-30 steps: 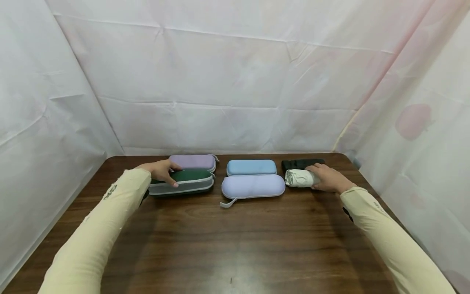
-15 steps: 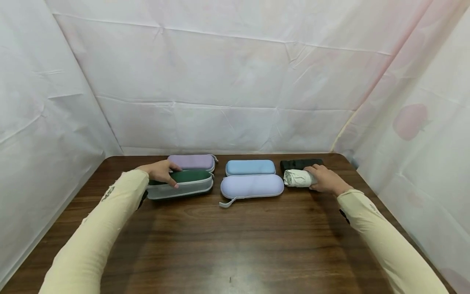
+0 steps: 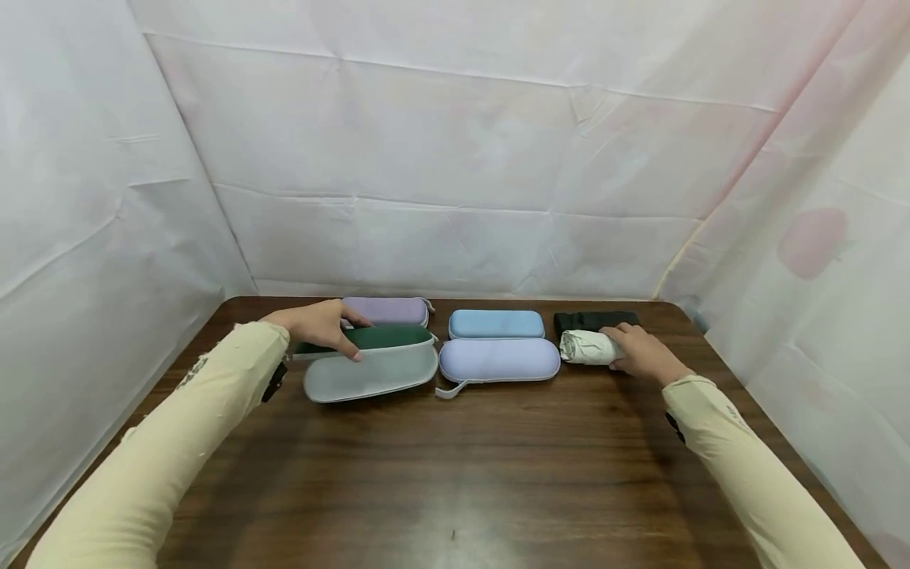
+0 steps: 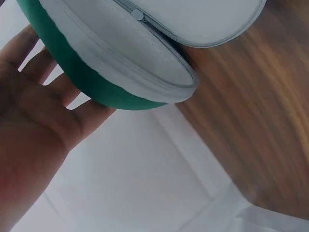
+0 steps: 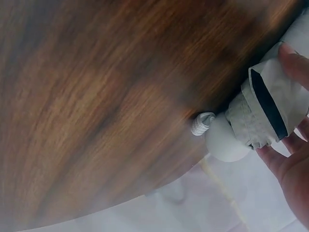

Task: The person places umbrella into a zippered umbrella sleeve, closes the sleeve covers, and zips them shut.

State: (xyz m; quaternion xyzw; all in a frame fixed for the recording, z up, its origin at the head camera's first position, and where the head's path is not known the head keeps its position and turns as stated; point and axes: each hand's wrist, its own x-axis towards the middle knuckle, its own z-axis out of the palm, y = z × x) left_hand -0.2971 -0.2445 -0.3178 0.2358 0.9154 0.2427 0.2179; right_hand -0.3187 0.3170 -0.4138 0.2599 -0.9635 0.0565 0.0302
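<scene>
My left hand (image 3: 316, 325) holds the green zip case (image 3: 387, 337) by its green shell, thumb on the near side. In the left wrist view its fingers (image 4: 63, 89) lie behind that shell, and the unzipped case gapes, showing a pale lining and a zip pull (image 4: 137, 15). The pale grey half (image 3: 373, 373) faces up toward me. My right hand (image 3: 643, 353) grips an off-white folded umbrella (image 3: 588, 348) lying on the table. In the right wrist view the umbrella's rounded white end (image 5: 226, 140) and a small corded strap (image 5: 203, 123) show.
A purple case (image 3: 386, 310) lies behind the green one. At the middle, a blue case (image 3: 496, 323) sits behind a lavender case (image 3: 500, 359) with a strap. A black folded item (image 3: 593, 321) lies behind the umbrella. White cloth walls (image 3: 455, 158) border the brown table (image 3: 455, 474).
The green case has opened wider, its grey half swinging down toward me while my left hand keeps hold of the green shell. The right hand stays on the umbrella. The head view has shifted slightly.
</scene>
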